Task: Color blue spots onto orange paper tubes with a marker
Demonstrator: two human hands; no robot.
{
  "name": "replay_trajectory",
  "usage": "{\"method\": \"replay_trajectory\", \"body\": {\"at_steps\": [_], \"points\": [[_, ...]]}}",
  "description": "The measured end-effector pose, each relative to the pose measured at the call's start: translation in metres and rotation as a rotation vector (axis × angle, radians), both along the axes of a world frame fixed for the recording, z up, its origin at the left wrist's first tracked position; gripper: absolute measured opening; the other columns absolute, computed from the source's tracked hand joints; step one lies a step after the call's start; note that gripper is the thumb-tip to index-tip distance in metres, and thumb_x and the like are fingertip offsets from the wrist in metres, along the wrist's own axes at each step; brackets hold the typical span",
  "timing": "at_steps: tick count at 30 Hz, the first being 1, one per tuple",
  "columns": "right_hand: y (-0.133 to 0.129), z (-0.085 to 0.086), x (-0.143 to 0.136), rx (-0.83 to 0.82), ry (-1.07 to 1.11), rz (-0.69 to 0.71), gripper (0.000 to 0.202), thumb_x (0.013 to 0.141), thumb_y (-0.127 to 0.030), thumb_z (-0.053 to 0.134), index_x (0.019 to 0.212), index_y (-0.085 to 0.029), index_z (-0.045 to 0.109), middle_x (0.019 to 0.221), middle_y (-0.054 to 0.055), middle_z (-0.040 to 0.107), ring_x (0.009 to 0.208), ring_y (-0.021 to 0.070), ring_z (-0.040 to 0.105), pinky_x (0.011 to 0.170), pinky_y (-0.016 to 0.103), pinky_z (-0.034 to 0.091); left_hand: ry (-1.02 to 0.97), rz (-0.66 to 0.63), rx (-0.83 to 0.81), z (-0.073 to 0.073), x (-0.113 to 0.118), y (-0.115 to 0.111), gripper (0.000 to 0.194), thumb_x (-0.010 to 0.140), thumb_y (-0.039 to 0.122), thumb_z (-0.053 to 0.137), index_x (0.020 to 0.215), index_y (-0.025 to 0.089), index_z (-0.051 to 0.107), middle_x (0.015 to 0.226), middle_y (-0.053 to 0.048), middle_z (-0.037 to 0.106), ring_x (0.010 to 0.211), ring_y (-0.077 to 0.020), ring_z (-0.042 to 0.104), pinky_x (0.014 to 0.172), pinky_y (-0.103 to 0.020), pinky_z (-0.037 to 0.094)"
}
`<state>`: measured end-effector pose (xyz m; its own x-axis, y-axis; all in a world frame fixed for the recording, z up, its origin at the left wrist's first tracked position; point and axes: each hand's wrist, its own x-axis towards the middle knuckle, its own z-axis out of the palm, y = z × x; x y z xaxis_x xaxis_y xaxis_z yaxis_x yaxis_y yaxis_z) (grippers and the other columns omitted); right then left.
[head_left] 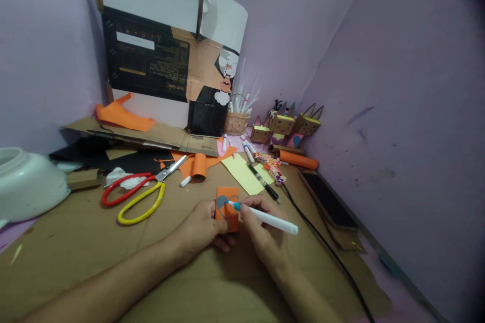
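My left hand (206, 224) grips a small orange paper piece (228, 192), with the thumb across its front near the bottom. A blue heart outline shows on the orange surface, and its left lobe is coloured in. In my right hand (263, 222) is a white marker (278, 221) with a blue collar, its tip touching the heart. Up and to the left lie scissors (161, 177) with one red and one yellow handle, blades apart. An orange paper roll (199, 167) stands behind the piece, beside a white marker cap (185, 181).
Yellow paper (239, 170) and a black pen (263, 181) lie ahead. A black cable (322, 242) runs along the right, near a phone (329, 199). A white bowl (34, 181) stands left. Cardboard figures (284, 123) and a marker basket (237, 123) are at the back.
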<state>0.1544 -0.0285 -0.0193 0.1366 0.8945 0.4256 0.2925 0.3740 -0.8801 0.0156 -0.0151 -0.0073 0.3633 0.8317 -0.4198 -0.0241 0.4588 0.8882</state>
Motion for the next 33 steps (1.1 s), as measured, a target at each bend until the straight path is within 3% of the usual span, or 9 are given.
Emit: {"method": "replay_trajectory", "body": {"at_steps": [9, 15, 20, 33], "points": [[-0.0005, 0.0037, -0.0008, -0.016, -0.012, 0.055, 0.011, 0.073, -0.026, 0.06, 0.067, -0.018, 0.065, 0.055, 0.0, 0.066, 0.046, 0.0127, 0.058, 0.041, 0.02, 0.043, -0.005, -0.012, 0.01, 0.0014, 0.0001, -0.0002, 0.034, 0.051, 0.026, 0.074, 0.077, 0.013, 0.057, 0.061, -0.001, 0.062, 0.052, -0.0118, 0.059, 0.046, -0.022, 0.049], [0.0, 0.0044, -0.0001, -0.001, -0.008, -0.004, 0.012, 0.074, -0.026, 0.06, 0.068, -0.018, 0.065, 0.056, 0.001, 0.066, 0.046, 0.0126, 0.058, 0.041, 0.02, 0.043, 0.011, -0.011, 0.012, 0.0006, 0.0007, -0.0005, 0.031, 0.053, 0.024, 0.072, 0.078, 0.013, 0.056, 0.062, -0.001, 0.063, 0.052, -0.0116, 0.059, 0.046, -0.021, 0.049], [0.0003, 0.0023, 0.0002, 0.012, -0.024, 0.057, 0.012, 0.075, -0.025, 0.06, 0.069, -0.017, 0.066, 0.057, 0.001, 0.066, 0.047, 0.0124, 0.059, 0.042, 0.019, 0.044, 0.008, -0.008, 0.008, 0.0015, 0.0008, -0.0005, 0.033, 0.051, 0.025, 0.073, 0.077, 0.013, 0.057, 0.059, 0.0, 0.062, 0.05, -0.0111, 0.058, 0.045, -0.02, 0.049], [0.0007, -0.0003, -0.0006, 0.029, -0.004, 0.025, 0.01, 0.075, -0.025, 0.062, 0.072, -0.018, 0.067, 0.061, 0.001, 0.068, 0.05, 0.0131, 0.061, 0.044, 0.02, 0.045, -0.017, -0.011, 0.012, 0.0001, -0.0003, 0.0002, 0.034, 0.052, 0.025, 0.076, 0.078, 0.013, 0.058, 0.06, 0.001, 0.061, 0.05, -0.0113, 0.059, 0.045, -0.02, 0.049]]}}
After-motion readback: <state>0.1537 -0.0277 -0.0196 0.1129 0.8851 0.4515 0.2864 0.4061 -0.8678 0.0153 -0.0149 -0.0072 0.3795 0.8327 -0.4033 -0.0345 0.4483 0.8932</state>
